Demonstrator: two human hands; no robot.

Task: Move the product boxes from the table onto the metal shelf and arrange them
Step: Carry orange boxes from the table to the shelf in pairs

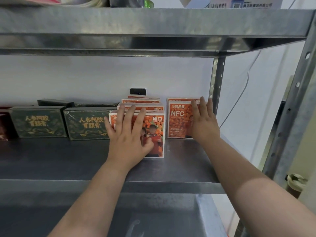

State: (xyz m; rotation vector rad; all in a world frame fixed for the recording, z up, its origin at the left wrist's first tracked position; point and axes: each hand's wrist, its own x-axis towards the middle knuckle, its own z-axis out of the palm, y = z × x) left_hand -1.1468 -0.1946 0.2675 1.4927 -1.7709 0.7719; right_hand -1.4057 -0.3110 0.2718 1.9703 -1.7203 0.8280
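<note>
While both hands lie flat against orange boxes on the metal shelf [68, 159], the step in hand looks like squaring up the rows. The left hand [130, 134] is spread, fingers straight, palm on the face of the front orange box [155, 134]. That box heads a file of like boxes running back toward twelve o'clock, and the hand grips nothing. The right hand [203, 124], at three o'clock of that file, presses with straight fingers on the right part of a second orange group [177, 120], close to the upright post [216, 79]. It too holds nothing that I can see, though its thumb is hidden.

To do this well, I would push each face evenly, low and central, so the upright boxes slide back without tipping, then close the gap between the two groups. Green boxes [39, 124] at nine o'clock stand just beside the file. How many boxes stand behind each front one is hard to count, and the bench they came from is out of view.
</note>
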